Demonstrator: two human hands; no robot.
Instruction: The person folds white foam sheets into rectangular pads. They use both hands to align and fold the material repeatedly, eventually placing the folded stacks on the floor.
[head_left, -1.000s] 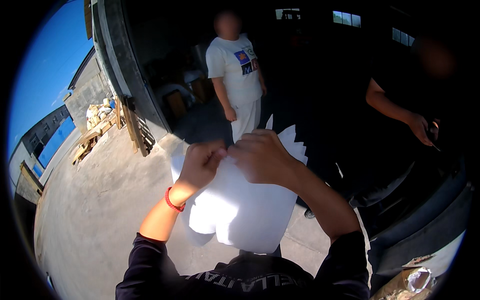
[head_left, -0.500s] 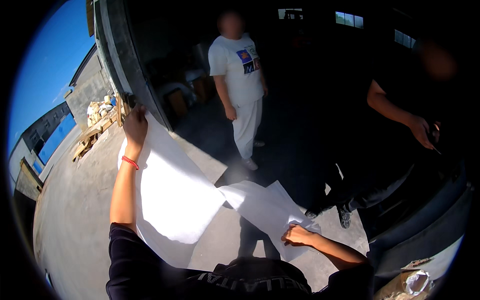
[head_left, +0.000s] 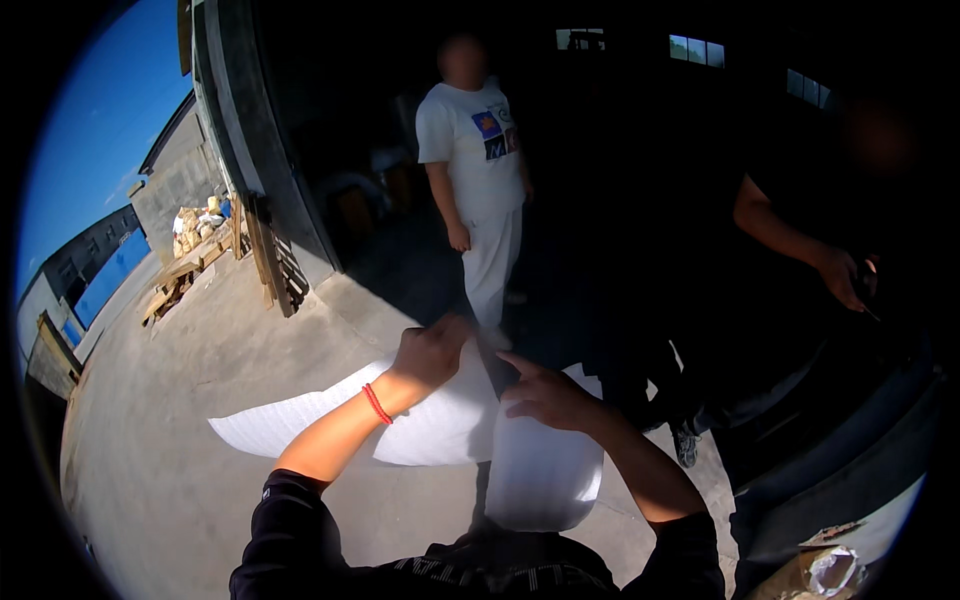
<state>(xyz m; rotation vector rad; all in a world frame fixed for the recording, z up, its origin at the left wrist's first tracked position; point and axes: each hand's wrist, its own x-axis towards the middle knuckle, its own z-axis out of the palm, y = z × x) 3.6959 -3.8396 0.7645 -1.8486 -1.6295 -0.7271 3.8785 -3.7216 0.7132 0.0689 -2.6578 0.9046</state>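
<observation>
A thin white sheet point(head_left: 440, 428), perhaps foam or paper, hangs in front of me with faint ripples across it. My left hand point(head_left: 430, 358), a red bead bracelet at its wrist, is closed on the sheet's upper edge. From there one part spreads out to the left in a point. Close by on the right, my right hand point(head_left: 552, 394) grips the other part point(head_left: 545, 478), its index finger stretched toward my left hand. That part hangs down curved. Whether the two parts still join between my hands is hidden.
A person in white point(head_left: 485, 190) stands ahead in the doorway. Another person in dark clothes, with a forearm point(head_left: 790, 235) showing, is at the right in shadow. Wood planks point(head_left: 270, 260) lean by the door post. A rolled bundle point(head_left: 825, 575) lies at the lower right.
My left hand has come down and right, my right hand up and left, so they are now close together. The sheet has gone from stretched out to hanging in two lobes.
</observation>
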